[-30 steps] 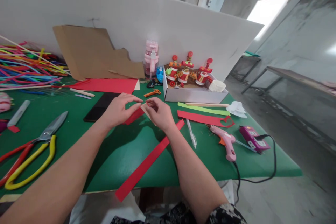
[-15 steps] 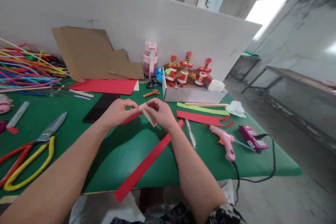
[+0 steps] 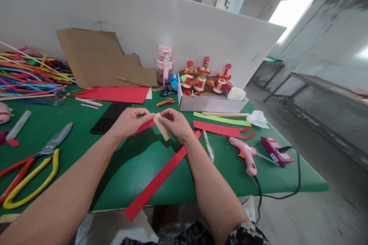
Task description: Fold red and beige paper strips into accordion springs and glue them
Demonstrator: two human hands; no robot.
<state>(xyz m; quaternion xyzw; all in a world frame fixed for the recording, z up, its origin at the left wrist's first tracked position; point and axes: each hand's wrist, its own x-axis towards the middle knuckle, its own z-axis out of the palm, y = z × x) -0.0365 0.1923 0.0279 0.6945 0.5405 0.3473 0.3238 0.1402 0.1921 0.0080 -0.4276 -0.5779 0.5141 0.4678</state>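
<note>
At the centre of the frame, I observe the left hand pinched closed on a short red strip and the right hand gripping a beige strip, fingertips nearly meeting above the green desk. Both strips are in the hands, raised off the surface. A long red strip lies diagonally at lower centre, running under the right forearm, with a white pen just beside that arm and a pink glue gun at right of frame.
</note>
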